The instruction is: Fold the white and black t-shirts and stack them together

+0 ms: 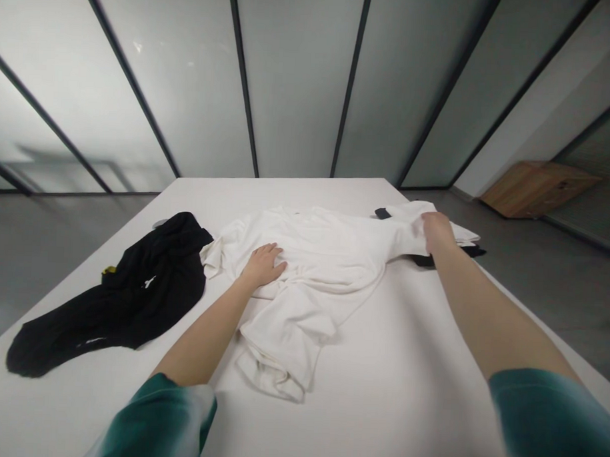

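- One white shirt (324, 256) lies crumpled on a table (379, 398), spread between the two hands and partly under the left one
- left hand (262, 267): open, palm down, pressed flat on the shirt's middle, holding nothing
- right hand (437, 233): narrow grip, fingers closed on a gathered fold at the shirt's far right end
- black cloth (424, 260): pokes out under the shirt, just beneath the right hand
- black garment (132, 296): bunched on the table, left of the left hand, just beside the shirt
- green sleeves (158, 417): pushed up on both forearms
- wooden box (539, 190): on the floor, well right of the right hand, past the table
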Demonstrator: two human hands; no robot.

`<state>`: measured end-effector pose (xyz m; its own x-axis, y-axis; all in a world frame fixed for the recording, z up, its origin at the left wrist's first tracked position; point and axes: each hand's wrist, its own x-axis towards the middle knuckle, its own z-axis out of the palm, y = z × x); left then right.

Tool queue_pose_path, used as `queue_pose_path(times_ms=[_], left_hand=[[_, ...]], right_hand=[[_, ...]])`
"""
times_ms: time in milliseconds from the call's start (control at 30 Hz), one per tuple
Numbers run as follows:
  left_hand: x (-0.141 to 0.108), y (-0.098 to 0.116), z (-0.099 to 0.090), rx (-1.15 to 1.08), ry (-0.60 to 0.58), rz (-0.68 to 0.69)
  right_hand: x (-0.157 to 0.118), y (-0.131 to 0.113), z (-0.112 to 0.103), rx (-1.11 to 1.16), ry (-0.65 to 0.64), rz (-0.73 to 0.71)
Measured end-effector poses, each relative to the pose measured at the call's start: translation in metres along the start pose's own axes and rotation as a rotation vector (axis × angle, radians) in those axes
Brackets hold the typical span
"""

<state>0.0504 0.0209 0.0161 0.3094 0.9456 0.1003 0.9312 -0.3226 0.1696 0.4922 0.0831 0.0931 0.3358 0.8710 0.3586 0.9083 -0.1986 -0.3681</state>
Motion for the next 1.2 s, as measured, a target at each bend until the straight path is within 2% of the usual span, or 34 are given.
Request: queue_pose_path(times_ms=[167,300,433,567,667,767,867,933,1033,1133,1200], left_hand=[[0.000,0.000,0.000,-0.011,0.003,0.001],[0.000,0.000,0.000,-0.024,0.013,-0.002],[0.000,0.000,0.001,-0.026,0.018,-0.004],[0.000,0.000,0.001,-0.019,0.013,-0.003],[0.000,0.000,0.001,-0.023,0.020,0.001],[0.000,0.000,0.002,-0.029,0.024,-0.001],[0.000,0.000,0.003,-0.032,0.023,-0.002],[0.000,0.001,0.002,-0.032,0.024,-0.004],[-0.001,0.002,0.001,-0.025,0.020,-0.006],[-0.001,0.002,0.001,-0.021,0.014,-0.004],[-0.001,0.002,0.001,-0.023,0.013,-0.003]], right_hand=[[0.009,0.002,-0.016,0.083,0.124,0.214],[0.013,0.010,-0.018,0.008,0.005,0.294],[0.017,0.010,-0.017,-0.031,-0.032,0.263],[0.014,-0.013,-0.020,-0.045,0.038,0.204],[0.011,-0.043,-0.019,-0.056,0.080,0.155],[0.010,-0.076,-0.009,-0.039,0.054,0.053],[0.009,-0.106,0.011,-0.030,-0.033,-0.071],[0.006,-0.123,0.026,-0.008,-0.133,-0.093],[-0.004,-0.141,0.044,0.212,-0.439,0.026],[-0.018,-0.149,0.051,0.451,-0.748,0.100],[-0.024,-0.147,0.051,0.579,-0.820,0.078]])
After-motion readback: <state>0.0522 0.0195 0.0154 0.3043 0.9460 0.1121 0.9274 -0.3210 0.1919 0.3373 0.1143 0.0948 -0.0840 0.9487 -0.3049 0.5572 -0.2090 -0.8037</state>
